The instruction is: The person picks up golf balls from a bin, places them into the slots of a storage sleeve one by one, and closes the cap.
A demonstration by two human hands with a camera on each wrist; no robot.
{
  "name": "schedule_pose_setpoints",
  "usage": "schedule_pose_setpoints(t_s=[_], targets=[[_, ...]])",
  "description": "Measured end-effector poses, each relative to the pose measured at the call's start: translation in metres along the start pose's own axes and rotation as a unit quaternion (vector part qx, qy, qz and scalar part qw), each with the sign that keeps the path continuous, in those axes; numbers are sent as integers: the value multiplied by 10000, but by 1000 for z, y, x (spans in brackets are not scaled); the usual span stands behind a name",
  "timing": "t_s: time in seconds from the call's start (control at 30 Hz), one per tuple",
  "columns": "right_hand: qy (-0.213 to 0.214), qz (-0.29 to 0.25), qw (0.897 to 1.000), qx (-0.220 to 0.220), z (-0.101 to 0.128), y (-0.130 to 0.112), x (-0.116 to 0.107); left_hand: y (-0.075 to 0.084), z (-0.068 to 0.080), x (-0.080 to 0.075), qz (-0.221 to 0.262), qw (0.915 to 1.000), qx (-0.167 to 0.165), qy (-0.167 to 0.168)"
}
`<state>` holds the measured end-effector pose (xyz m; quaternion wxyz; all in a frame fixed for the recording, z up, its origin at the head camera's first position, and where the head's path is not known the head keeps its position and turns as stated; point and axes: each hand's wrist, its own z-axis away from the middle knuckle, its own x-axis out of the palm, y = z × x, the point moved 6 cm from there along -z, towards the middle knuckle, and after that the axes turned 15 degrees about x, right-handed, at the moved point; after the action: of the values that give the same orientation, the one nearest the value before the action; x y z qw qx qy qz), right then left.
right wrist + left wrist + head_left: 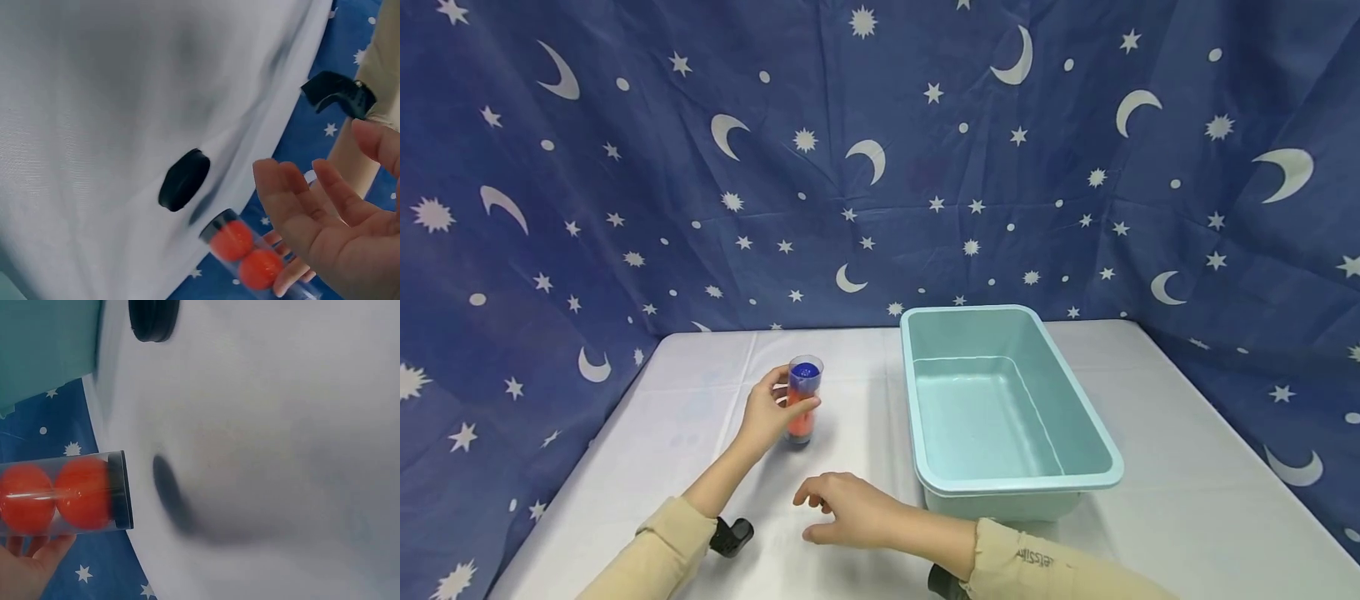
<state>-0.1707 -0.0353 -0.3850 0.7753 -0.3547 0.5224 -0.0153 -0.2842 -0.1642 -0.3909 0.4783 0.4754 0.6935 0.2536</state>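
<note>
Head view: left hand [772, 414] grasps clear tube [802, 400] of orange balls, upright over white desk [1187, 500], just left of teal bin [1007, 400]. Right hand [850, 510] hovers low near the desk, fingers loose, holding nothing.

Left wrist view: tube [62, 494] with two orange balls [82, 492], black end cap, held off the desk; fingers [25, 562] touching it. Dark shadow [172, 499] on the cloth beside it.

Right wrist view: right hand [331, 219] spread, empty. Tube [250, 253] beyond it, left hand's fingers [290, 278] curled around it. Black disc [184, 179] on desk.
</note>
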Motion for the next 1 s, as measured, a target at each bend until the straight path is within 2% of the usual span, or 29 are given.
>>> schedule_pose_setpoints(t_s=[0.23,0.37,0.57,0.83,1.0], targets=[[405,222,9983,363,-7,11,5,-4,5,-7,43,10000,14,-26],[638,460,9953,570,-14,20,8,-8,10,-11,-13,9999,-95,33],[694,844,9906,825,-23,31,14,-13,16,-14,187,9994,-281,26],[715,1438,9830,893,-30,34,20,-17,17,-15,283,9991,-302,-62],[869,1818,9758,852,-36,34,24,-20,18,-13,269,9992,-249,-156]])
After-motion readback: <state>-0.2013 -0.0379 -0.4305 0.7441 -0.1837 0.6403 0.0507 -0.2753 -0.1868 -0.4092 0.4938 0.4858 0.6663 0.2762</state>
